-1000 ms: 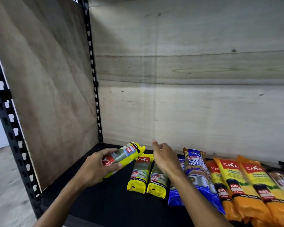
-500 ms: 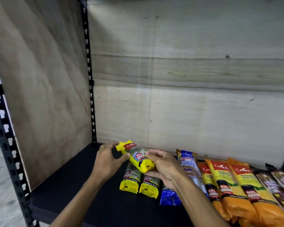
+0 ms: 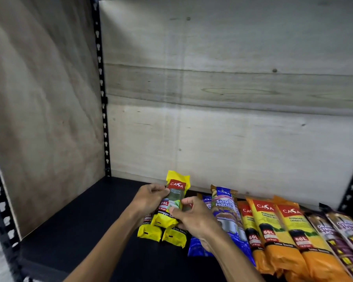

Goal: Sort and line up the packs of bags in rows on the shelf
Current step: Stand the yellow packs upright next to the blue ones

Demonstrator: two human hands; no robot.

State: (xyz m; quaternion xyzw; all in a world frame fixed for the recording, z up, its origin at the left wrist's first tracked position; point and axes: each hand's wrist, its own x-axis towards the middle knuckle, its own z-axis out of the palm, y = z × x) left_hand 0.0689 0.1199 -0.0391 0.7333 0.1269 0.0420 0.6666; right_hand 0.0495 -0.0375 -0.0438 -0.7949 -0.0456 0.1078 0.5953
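I hold a yellow 25L pack lengthwise over two other yellow packs that lie side by side on the black shelf. My left hand grips its left edge near the top. My right hand pinches its right edge lower down. To the right lie blue packs, then orange 60L packs, then dark purple drawstring packs, all pointing front to back in a row.
A plywood side panel closes the left, a pale board back wall the rear. Black perforated uprights stand at the corners. Bare black shelf stretches left of the yellow packs.
The yellow pack went from my left hand alone, lying crosswise, to both hands. It has turned to point front to back above the two yellow packs.
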